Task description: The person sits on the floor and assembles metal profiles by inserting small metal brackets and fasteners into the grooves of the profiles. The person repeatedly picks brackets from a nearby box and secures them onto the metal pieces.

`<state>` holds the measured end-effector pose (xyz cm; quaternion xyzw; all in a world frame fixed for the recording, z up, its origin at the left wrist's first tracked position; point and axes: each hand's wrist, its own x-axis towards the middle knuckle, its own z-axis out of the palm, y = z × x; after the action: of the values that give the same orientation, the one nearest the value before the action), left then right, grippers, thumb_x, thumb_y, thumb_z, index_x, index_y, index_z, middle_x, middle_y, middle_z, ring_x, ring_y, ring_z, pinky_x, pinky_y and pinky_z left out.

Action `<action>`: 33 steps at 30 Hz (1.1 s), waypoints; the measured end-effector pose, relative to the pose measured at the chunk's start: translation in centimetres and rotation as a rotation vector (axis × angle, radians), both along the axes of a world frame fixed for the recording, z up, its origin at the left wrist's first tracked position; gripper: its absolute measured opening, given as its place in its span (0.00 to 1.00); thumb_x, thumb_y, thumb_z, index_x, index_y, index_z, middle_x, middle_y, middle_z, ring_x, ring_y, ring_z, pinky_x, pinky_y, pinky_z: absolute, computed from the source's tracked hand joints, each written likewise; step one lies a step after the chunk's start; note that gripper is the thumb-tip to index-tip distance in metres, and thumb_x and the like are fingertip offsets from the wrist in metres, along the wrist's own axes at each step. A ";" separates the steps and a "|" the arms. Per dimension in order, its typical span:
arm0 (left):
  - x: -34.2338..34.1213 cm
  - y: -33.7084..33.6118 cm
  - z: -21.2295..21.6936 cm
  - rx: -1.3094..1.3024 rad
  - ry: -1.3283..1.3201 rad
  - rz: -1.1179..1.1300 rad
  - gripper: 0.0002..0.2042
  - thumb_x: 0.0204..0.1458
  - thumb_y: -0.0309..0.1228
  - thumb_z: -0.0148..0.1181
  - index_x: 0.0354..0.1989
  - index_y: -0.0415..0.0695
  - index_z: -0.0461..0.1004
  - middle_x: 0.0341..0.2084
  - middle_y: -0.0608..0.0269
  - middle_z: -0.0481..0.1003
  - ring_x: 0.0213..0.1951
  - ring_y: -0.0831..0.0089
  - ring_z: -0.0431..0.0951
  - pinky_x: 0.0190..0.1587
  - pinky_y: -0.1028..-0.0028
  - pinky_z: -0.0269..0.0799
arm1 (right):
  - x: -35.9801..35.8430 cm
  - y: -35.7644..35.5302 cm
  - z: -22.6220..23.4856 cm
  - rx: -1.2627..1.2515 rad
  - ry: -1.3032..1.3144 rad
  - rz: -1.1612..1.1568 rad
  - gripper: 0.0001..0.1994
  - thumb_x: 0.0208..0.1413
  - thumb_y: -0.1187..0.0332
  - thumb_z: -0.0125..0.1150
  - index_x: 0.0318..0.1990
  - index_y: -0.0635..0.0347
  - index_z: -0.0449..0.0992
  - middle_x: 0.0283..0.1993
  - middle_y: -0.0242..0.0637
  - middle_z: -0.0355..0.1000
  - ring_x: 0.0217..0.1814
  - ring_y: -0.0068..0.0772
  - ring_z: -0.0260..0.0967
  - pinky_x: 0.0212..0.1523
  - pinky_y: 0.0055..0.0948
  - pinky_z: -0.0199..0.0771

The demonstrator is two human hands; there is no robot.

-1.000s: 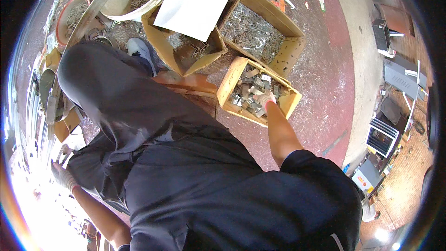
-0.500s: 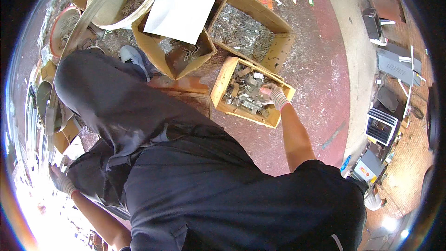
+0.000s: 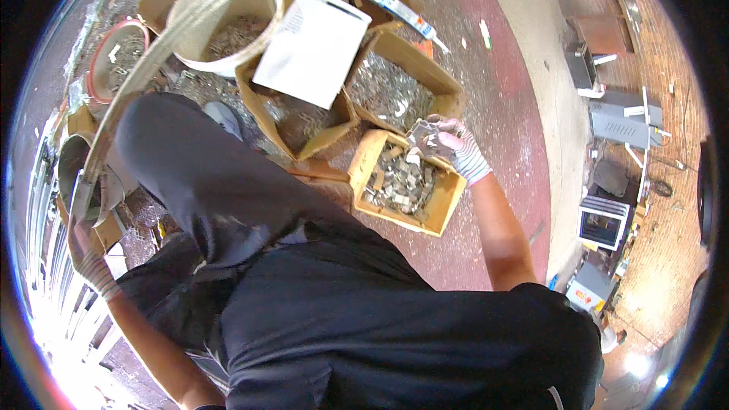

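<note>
1. Head view: the right hand [image 3: 462, 153], in a light knit glove, was raised just above the far corner of a small yellow box [image 3: 444, 201] on the floor, its fingers closed round a clump of small metal pieces [image 3: 425, 137].
2. The box sat on the red floor [image 3: 505, 106] just right of the person's knee and held more of the same grey pieces in a loose heap; it seemed placed there to stay within easy reach of a seated or crouching person.
3. The left hand [image 3: 85, 254], also gloved, was far out at the left edge by a bright, washed-out area. It lay near a long pale strap [image 3: 152, 61]; whether it gripped anything I could not tell.
4. Beyond the yellow box stood two larger cardboard boxes, one [image 3: 410, 83] full of shiny scraps, the other [image 3: 304, 137] partly covered by a white sheet [image 3: 313, 45].
5. A pale bucket [image 3: 228, 26] with more scraps stood further back, a red-rimmed tub [image 3: 114, 57] to its left.
6. Grey machines [image 3: 623, 121] stood well apart at the right, along the brick wall.
</note>
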<state>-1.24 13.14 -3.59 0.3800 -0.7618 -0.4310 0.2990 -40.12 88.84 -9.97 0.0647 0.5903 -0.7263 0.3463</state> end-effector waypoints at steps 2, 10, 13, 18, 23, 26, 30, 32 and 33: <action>-3.5 0.3 0.9 -0.016 -0.194 0.062 0.21 0.66 0.38 0.56 0.62 0.38 0.71 0.55 0.51 0.75 0.56 0.64 0.77 0.61 0.66 0.72 | -3.2 -4.9 3.7 -0.121 0.180 0.119 0.14 0.53 0.66 0.71 0.45 0.54 0.76 0.63 0.42 0.67 0.55 0.45 0.76 0.52 0.45 0.82; -12.3 7.9 7.6 0.326 0.046 -0.253 0.21 0.60 0.43 0.57 0.52 0.39 0.77 0.44 0.60 0.78 0.44 0.70 0.76 0.50 0.70 0.71 | -8.2 -35.6 16.6 0.018 0.770 0.366 0.09 0.53 0.75 0.66 0.41 0.63 0.77 0.58 0.40 0.71 0.52 0.30 0.75 0.50 0.26 0.79; -13.1 7.0 9.7 -0.175 -0.151 -0.302 0.23 0.65 0.44 0.49 0.61 0.41 0.72 0.57 0.49 0.73 0.56 0.53 0.73 0.61 0.58 0.66 | -5.1 -48.4 20.1 -0.238 0.855 0.527 0.11 0.52 0.77 0.67 0.43 0.58 0.76 0.61 0.40 0.69 0.55 0.30 0.72 0.52 0.26 0.76; -10.6 1.5 10.3 0.937 0.800 -0.003 0.39 0.61 0.60 0.52 0.75 0.53 0.50 0.64 0.60 0.64 0.59 0.63 0.71 0.60 0.56 0.70 | 8.1 -67.6 23.0 -0.653 1.227 0.843 0.15 0.45 0.75 0.72 0.41 0.54 0.75 0.59 0.42 0.70 0.56 0.35 0.71 0.54 0.35 0.74; -6.3 -5.3 7.3 0.976 1.352 -0.021 0.31 0.60 0.59 0.54 0.63 0.49 0.66 0.49 0.62 0.75 0.49 0.69 0.77 0.50 0.63 0.78 | 19.4 -76.5 18.7 -0.803 1.376 0.999 0.16 0.43 0.70 0.76 0.40 0.54 0.76 0.56 0.43 0.72 0.56 0.43 0.72 0.56 0.39 0.74; -3.8 -6.8 4.9 1.174 1.569 0.076 0.20 0.60 0.53 0.60 0.43 0.47 0.75 0.31 0.65 0.77 0.32 0.69 0.80 0.40 0.65 0.81 | 22.1 -79.0 16.1 -0.726 1.409 1.119 0.16 0.47 0.64 0.76 0.41 0.53 0.76 0.62 0.48 0.68 0.63 0.51 0.69 0.59 0.42 0.74; -3.0 -9.3 4.1 1.233 1.617 0.119 0.19 0.59 0.52 0.61 0.40 0.46 0.77 0.32 0.63 0.80 0.28 0.68 0.80 0.34 0.65 0.80 | 23.6 -81.8 14.8 -0.779 1.502 1.025 0.19 0.48 0.60 0.75 0.45 0.51 0.73 0.66 0.50 0.65 0.65 0.55 0.67 0.62 0.47 0.70; -2.4 -10.1 4.2 1.266 1.634 0.108 0.22 0.60 0.53 0.59 0.44 0.45 0.76 0.35 0.59 0.80 0.31 0.66 0.80 0.37 0.66 0.80 | 24.4 -82.7 14.5 -0.755 1.584 0.942 0.19 0.50 0.58 0.74 0.46 0.48 0.72 0.68 0.51 0.63 0.64 0.57 0.67 0.60 0.47 0.72; -2.0 -10.4 4.3 1.204 1.611 0.106 0.22 0.61 0.53 0.58 0.45 0.44 0.76 0.36 0.58 0.81 0.32 0.66 0.80 0.37 0.66 0.80 | 24.7 -83.1 14.3 -0.737 1.618 0.933 0.20 0.50 0.57 0.73 0.47 0.48 0.72 0.68 0.52 0.63 0.64 0.58 0.67 0.61 0.49 0.71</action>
<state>-3.20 2.77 0.72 0.0963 0.0299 -0.8590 0.5020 -15.38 5.74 4.37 -0.7976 0.3528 -0.4809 0.0896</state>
